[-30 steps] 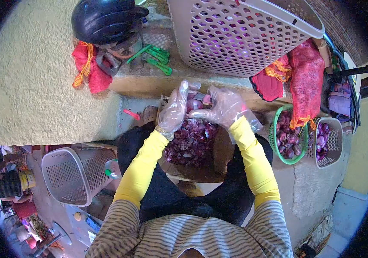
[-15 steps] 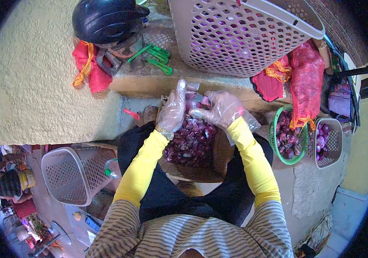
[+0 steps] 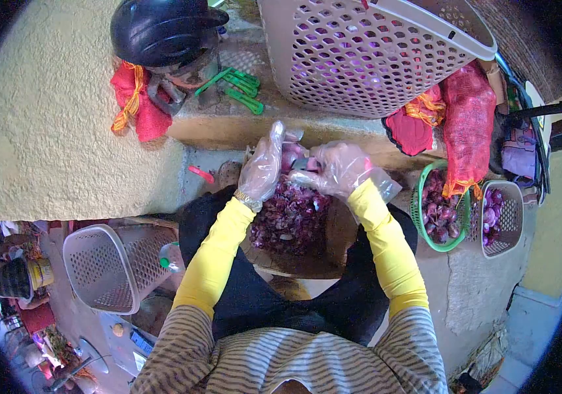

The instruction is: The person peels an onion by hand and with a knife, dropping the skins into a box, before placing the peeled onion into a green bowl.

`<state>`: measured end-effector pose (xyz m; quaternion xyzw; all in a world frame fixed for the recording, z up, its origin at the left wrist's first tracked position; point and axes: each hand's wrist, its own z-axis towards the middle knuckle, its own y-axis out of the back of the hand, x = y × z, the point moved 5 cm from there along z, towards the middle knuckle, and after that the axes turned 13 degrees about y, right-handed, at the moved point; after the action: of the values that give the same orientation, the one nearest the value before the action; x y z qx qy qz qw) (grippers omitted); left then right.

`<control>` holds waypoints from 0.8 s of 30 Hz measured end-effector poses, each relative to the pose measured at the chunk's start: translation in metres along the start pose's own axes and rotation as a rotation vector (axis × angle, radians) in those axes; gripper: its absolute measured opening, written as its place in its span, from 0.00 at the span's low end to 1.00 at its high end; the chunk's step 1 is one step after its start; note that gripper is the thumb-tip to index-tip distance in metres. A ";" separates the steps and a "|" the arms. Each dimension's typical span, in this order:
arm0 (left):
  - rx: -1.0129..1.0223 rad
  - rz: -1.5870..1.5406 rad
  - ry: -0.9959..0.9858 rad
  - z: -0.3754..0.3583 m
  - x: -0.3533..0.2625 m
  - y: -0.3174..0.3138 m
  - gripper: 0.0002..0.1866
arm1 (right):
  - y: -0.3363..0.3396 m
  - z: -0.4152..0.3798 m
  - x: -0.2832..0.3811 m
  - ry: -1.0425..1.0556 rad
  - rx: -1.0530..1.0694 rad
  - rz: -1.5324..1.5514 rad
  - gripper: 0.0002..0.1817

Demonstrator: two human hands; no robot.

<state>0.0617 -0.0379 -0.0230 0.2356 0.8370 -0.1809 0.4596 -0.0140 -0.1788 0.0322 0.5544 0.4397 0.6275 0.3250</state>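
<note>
A clear plastic glove covers my left hand [image 3: 261,167], which is closed around a red onion [image 3: 291,153] above the pile of onion skins. My right hand [image 3: 341,169], gloved too, grips a small knife [image 3: 301,165] against the side of the onion; its handle is hidden in my fingers. Below both hands, dark purple onion skins [image 3: 291,223] fill a cardboard box [image 3: 340,240] between my knees.
A green basket of onions [image 3: 439,223] and a smaller grey basket [image 3: 514,220] stand at the right. On the ledge ahead are a large perforated basket [image 3: 359,59], a black helmet [image 3: 163,33] and green-handled tools [image 3: 245,92]. Another grey basket [image 3: 100,269] lies at the left.
My right hand has shifted slightly left and down, and the blade shows more clearly beside the onion. The left hand has tilted a little while keeping the onion.
</note>
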 end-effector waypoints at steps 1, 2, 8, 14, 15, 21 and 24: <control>-0.012 -0.024 0.001 0.000 0.000 0.000 0.37 | 0.002 -0.001 -0.002 -0.048 -0.010 0.019 0.40; -0.024 -0.049 0.003 0.000 -0.001 0.000 0.37 | 0.005 -0.002 -0.002 -0.048 -0.009 0.019 0.40; 0.032 0.064 -0.074 0.000 -0.002 -0.001 0.39 | 0.009 -0.002 -0.005 -0.037 -0.161 -0.014 0.42; 0.041 0.013 -0.060 0.000 0.001 -0.003 0.39 | 0.006 0.001 -0.003 -0.061 -0.043 0.014 0.42; 0.041 0.013 -0.060 -0.001 0.000 -0.003 0.39 | 0.004 0.001 -0.003 -0.068 -0.026 0.033 0.41; 0.037 0.044 -0.043 -0.011 -0.008 -0.003 0.39 | -0.001 0.002 -0.001 -0.066 -0.042 0.076 0.36; -0.014 0.030 -0.085 -0.008 -0.007 -0.001 0.38 | -0.007 0.002 -0.004 -0.034 -0.092 0.111 0.33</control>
<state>0.0589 -0.0357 -0.0126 0.2369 0.8143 -0.1782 0.4990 -0.0121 -0.1793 0.0241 0.5729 0.3735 0.6546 0.3220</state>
